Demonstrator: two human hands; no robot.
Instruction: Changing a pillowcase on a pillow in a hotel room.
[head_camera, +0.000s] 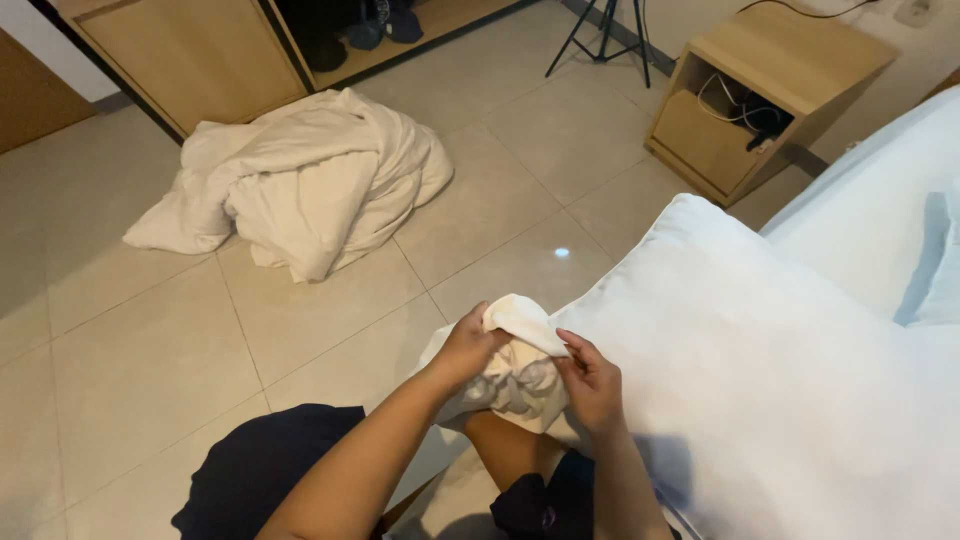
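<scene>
Head view looks down on a person seated at the edge of a bed (870, 220), both bare forearms reaching forward over dark shorts (260, 470). The left hand (465, 348) is closed around the bunched corner of a white pillowcase (520, 325), fingers curled over the gathered cloth from the left. The right hand (590, 380) pinches the same cloth from the right, thumb and fingertips (568, 345) pressed on the fabric just below the folded tip. The two hands sit just beside each other, with the crumpled cloth between them.

The pillowcase corner belongs to a large white pillow (760, 370) that lies across the person's lap and leans against the bed, its far corner pointing toward the nightstand. The gathered end of the pillow is at the person's knees, over the floor (130, 350) and not touching it as far as can be seen.

On the tiled floor, well apart from the hands, a cream duvet (300, 185) lies in a loose heap near a wooden wardrobe (190, 55). A light wooden nightstand (770, 90) stands near the head of the bed, with dark cables in its open shelf. The legs of a black tripod (605, 35) stand on the floor beside the nightstand. A small bright spot of light shows on one tile between the duvet and the pillow.
</scene>
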